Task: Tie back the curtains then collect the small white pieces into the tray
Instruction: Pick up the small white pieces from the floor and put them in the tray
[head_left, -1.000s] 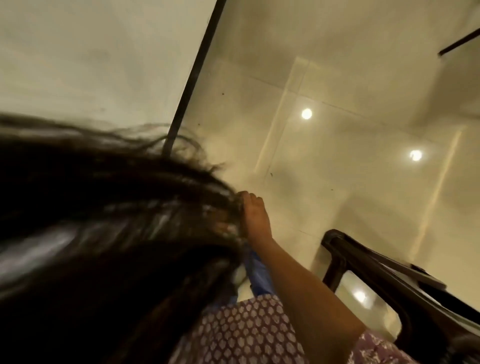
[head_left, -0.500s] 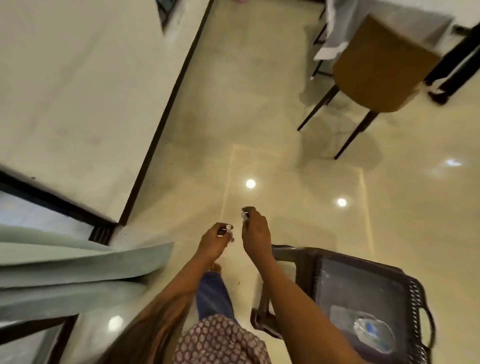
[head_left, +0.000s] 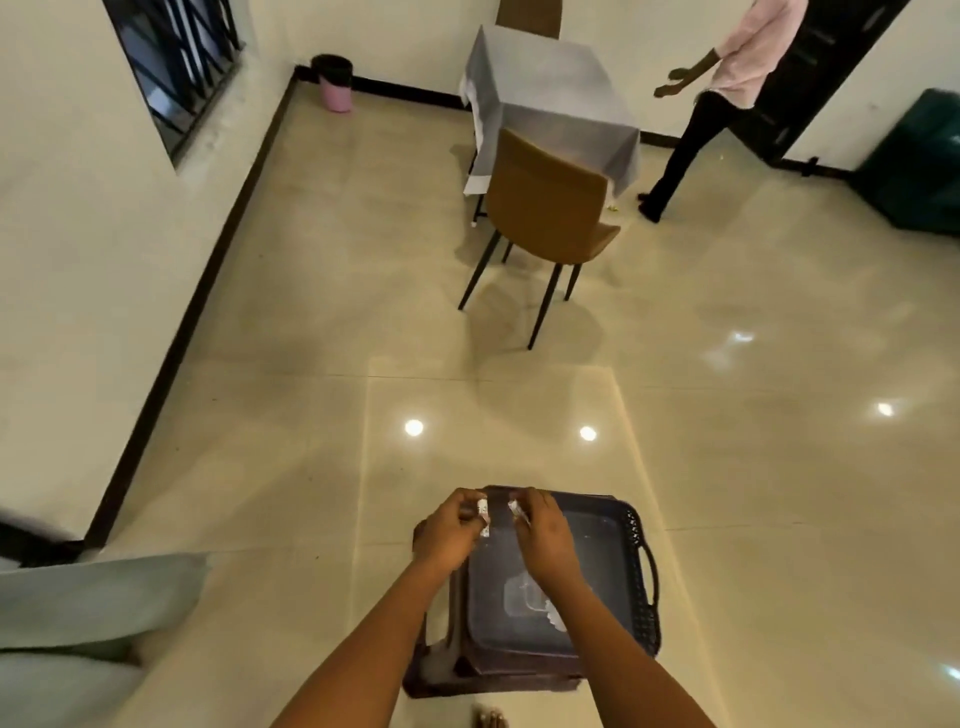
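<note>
Over the tray with white bits pinched in both hands!

Left hand (head_left: 447, 535) and right hand (head_left: 545, 538) raised just above the near rim of the dark tray (head_left: 641, 566), fingers (head_left: 470, 512) on each side curled round small white pieces (head_left: 484, 512). Collecting looks underway, nothing dropped in yet. Curtain (head_left: 88, 608) bunched at lower left, but tie hidden off-frame, so hard to call done. Clear shape on the tray floor blurred, piece count impossible to tell.

Warm dim light; ceiling lamps glare off glossy floor (head_left: 727, 467); edges bowed, soft.
</note>
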